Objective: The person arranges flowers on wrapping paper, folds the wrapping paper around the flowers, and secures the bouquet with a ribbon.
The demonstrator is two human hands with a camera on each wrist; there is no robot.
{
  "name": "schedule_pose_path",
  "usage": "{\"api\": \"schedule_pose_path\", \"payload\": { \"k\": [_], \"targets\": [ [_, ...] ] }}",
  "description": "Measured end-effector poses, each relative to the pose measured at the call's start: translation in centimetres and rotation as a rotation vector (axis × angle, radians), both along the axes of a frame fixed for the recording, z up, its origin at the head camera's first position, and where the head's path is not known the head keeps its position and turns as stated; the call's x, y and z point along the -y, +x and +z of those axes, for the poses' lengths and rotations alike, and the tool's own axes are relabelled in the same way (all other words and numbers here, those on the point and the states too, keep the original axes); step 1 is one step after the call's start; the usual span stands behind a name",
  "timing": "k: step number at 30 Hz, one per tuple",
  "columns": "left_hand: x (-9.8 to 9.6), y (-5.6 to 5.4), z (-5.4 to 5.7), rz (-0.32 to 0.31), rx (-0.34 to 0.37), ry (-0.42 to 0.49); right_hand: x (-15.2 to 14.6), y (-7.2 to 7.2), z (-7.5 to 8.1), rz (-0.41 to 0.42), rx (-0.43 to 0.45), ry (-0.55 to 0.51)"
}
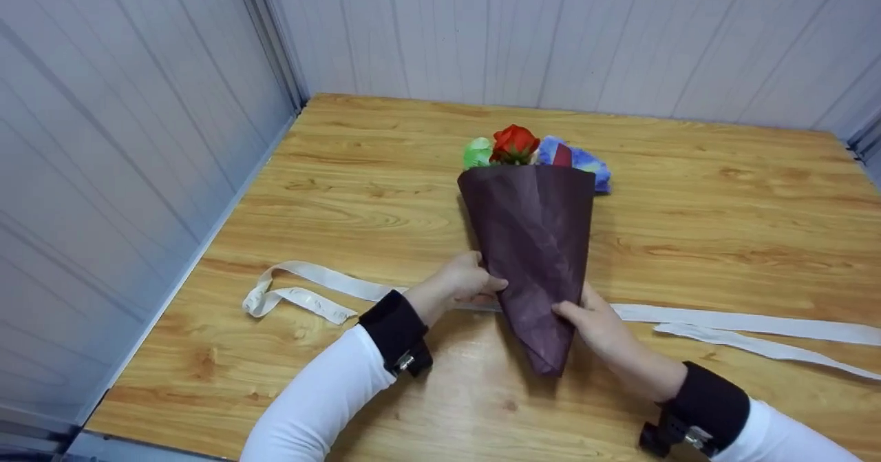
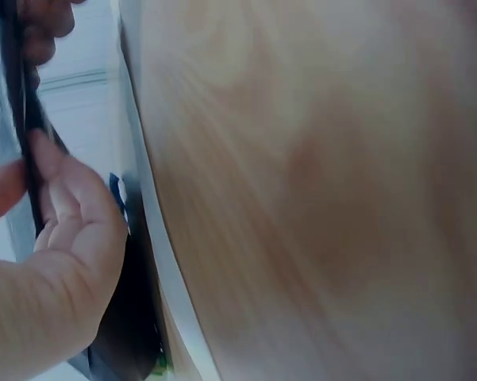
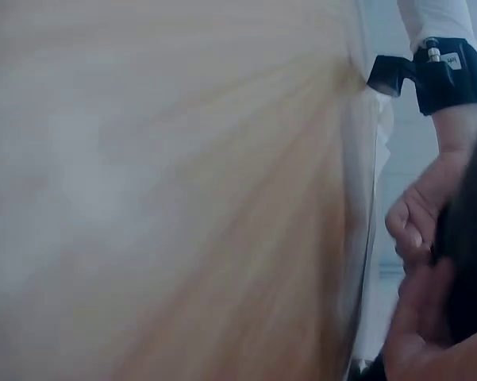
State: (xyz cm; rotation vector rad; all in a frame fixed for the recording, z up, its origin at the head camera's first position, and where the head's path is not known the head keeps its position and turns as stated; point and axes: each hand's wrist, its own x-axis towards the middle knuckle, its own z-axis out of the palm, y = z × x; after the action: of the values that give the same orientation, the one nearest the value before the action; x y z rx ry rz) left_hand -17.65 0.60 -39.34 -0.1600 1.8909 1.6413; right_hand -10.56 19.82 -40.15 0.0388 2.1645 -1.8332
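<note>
A bouquet in a cone of dark purple wrapping paper (image 1: pixel 533 242) is held over the table, its flower end pointing away from me. From its top show a red rose (image 1: pixel 515 144), a green flower (image 1: pixel 478 153) and a blue-violet flower (image 1: pixel 581 162). My left hand (image 1: pixel 469 279) grips the cone's left side, thumb on the front. On the lower right side, my right hand (image 1: pixel 597 319) holds it with the thumb in front and the fingers hidden behind. In the left wrist view, the left hand (image 2: pixel 75 230) pinches the dark paper's edge.
A whitish ribbon (image 1: pixel 729 319) runs crosswise beneath the bouquet on the wooden table (image 1: pixel 358 193). Its left end (image 1: pixel 310 300) loops back on itself; its right part is doubled and leaves the view. Pale panel walls (image 1: pixel 440 35) stand behind and at the left.
</note>
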Motion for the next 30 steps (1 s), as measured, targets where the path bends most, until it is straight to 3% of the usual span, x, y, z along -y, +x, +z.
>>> {"api": "schedule_pose_path", "payload": {
  "k": [4,7,9,12,14,16,20,24,27,30],
  "targets": [
    [0.1,0.1,-0.3,-0.038,-0.005,-0.041,-1.2,-0.1,-0.2,0.171,0.004,0.147],
    [0.0,0.3,-0.6,-0.09,-0.085,-0.137,-1.7,-0.5,-0.4,0.223,0.017,0.291],
    [0.1,0.5,-0.7,-0.172,-0.209,-0.28,-2.1,-0.8,-0.5,0.266,0.017,0.408],
    [0.3,0.9,-0.4,-0.317,-0.464,-0.59,-2.4,-1.1,-0.5,0.326,-0.006,0.59],
    [0.7,1.2,-0.1,-0.375,-0.613,-0.763,-2.4,-1.2,-0.3,0.347,-0.048,0.701],
    [1.3,1.4,0.2,-0.403,-0.698,-0.861,-2.1,-1.1,-0.2,0.348,-0.111,0.807],
    [3.7,2.0,0.6,-0.449,-0.71,-0.94,-1.4,-0.7,0.2,0.328,-0.261,0.974],
    [6.2,2.6,0.7,-0.479,-0.656,-0.994,-0.9,-0.3,0.6,0.295,-0.433,1.057],
    [7.4,2.8,0.8,-0.509,-0.639,-0.963,-0.7,-0.3,0.6,0.282,-0.606,1.08],
    [8.5,2.8,1.0,-0.553,-0.607,-0.9,-0.5,-0.4,0.5,0.321,-0.763,1.078]
  ]
}}
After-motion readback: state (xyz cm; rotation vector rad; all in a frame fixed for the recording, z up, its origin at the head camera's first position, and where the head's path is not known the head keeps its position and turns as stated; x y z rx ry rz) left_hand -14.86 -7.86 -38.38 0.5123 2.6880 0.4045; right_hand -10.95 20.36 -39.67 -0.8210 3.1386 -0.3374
